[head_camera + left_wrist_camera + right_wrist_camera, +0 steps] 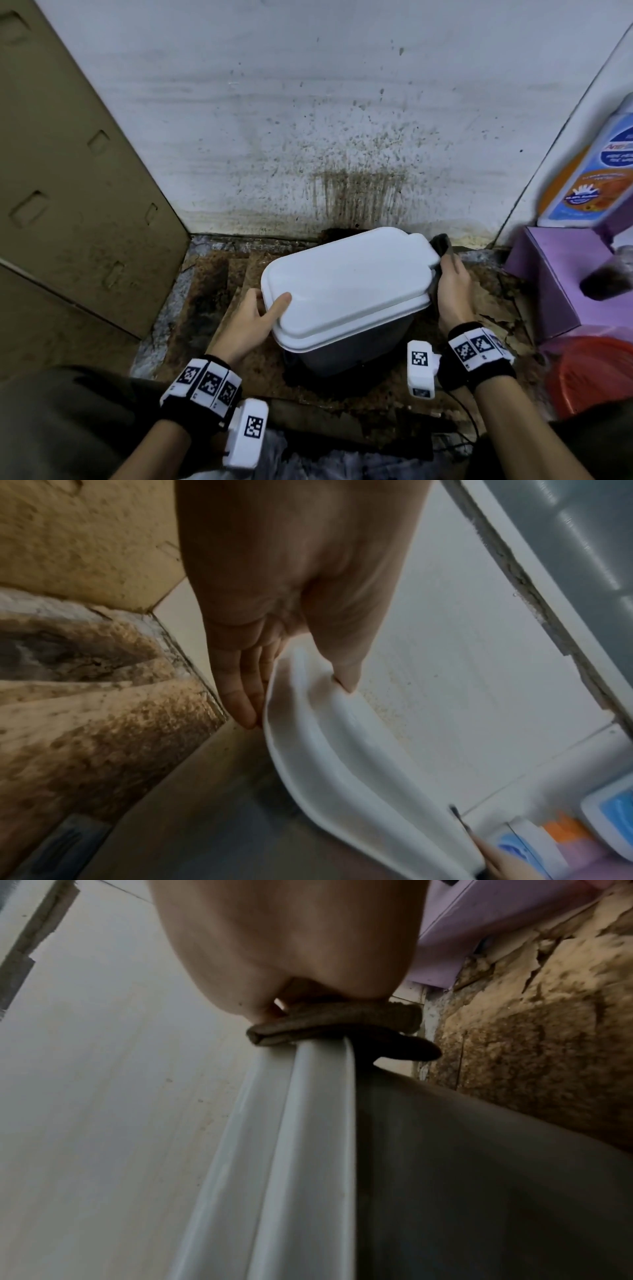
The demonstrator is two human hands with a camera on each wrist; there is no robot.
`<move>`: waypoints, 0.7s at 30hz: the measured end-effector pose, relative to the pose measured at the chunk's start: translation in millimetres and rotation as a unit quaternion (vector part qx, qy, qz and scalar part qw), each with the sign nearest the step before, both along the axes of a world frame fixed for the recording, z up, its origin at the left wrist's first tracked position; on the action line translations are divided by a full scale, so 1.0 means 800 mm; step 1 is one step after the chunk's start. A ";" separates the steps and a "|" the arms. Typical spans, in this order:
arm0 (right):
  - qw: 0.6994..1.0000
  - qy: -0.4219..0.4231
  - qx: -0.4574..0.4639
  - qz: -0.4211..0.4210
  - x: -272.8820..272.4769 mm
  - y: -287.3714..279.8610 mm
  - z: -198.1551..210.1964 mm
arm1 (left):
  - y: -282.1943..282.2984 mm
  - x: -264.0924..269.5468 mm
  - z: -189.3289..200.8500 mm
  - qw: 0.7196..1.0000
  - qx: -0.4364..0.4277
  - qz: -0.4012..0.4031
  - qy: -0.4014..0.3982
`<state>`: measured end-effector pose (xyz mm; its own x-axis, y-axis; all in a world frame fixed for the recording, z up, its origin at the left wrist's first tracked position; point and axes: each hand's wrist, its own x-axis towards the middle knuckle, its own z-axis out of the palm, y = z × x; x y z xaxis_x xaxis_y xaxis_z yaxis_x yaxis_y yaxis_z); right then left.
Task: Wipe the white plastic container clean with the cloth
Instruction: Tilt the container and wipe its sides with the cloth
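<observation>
A white plastic container (346, 284) with a white lid and grey body stands on the stained floor against the wall. My left hand (255, 318) grips the lid's near-left corner, thumb on top and fingers along the edge; the left wrist view shows the lid (342, 739) held that way by my left hand (291, 647). My right hand (452, 291) holds a dark grey-brown cloth (443, 246) against the lid's right edge. In the right wrist view the folded cloth (335, 1023) sits pressed on the lid rim (308, 1123).
A brown panelled door (75, 192) stands open on the left. A purple box (561, 274), a white bottle with an orange and blue label (596, 171) and a red tub (592, 373) crowd the right. The stained white wall (342, 137) stands close behind.
</observation>
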<state>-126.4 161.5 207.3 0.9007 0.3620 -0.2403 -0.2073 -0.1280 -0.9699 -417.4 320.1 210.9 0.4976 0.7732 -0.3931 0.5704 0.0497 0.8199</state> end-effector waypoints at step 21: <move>0.989 -0.052 0.003 -0.138 -0.075 -0.037 -0.018 | 0.028 0.027 0.001 0.985 0.144 0.001 0.099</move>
